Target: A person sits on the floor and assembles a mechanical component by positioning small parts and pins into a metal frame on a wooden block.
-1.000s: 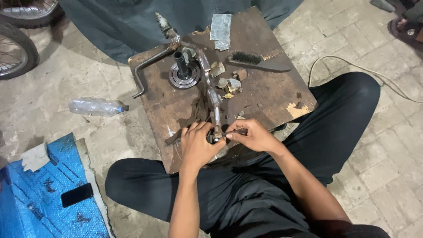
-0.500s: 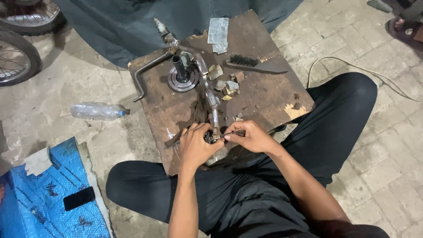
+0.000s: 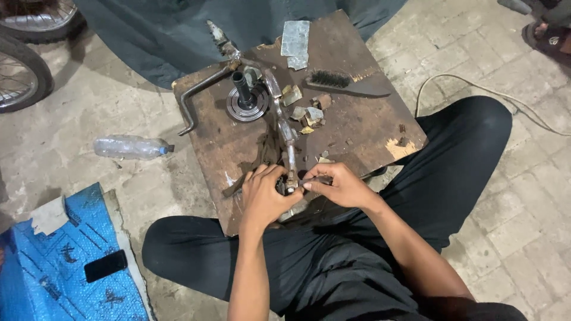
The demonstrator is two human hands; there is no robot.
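A worn wooden board [image 3: 357, 128] lies on the floor in front of my crossed legs. On it rests a long metal shaft part [image 3: 284, 128] that runs toward me. My left hand [image 3: 263, 199] grips its near end, where a small dark round piece sits. My right hand [image 3: 340, 185] pinches a thin metal tool [image 3: 314, 180] against that same end. What lies between the fingers is mostly hidden.
A round metal hub with a dark post [image 3: 245, 100], a bent crank bar [image 3: 199, 98], a wire brush [image 3: 346, 84], torn sandpaper [image 3: 295, 43] and small scraps lie on the board. A plastic bottle [image 3: 132, 147], blue sheet [image 3: 65, 267], phone [image 3: 104, 266], wheel [image 3: 19, 71] and cable [image 3: 476, 92] surround it.
Both hands stay at the near end of the shaft with only small finger movements. The view has shifted slightly.
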